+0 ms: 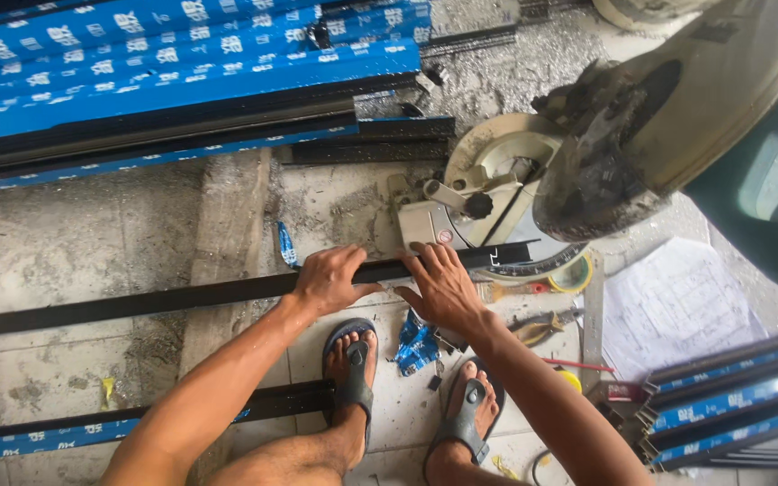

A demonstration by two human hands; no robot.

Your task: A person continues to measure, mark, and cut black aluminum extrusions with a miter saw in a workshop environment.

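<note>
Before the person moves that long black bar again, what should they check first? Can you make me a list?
1. Left hand on the long black bar: ok, it rests on top of it.
2. Right hand on the bar: ok, fingers spread over it near the saw base.
3. Hands away from the saw head: ok, the head is raised, off to the right.
4. Blade still or spinning: cannot tell, it is hidden by the guard.
5. Feet protected: not ok, only open sandals.
6. Floor by the feet tidy: not ok, pliers and a blue scrap lie there.
</note>
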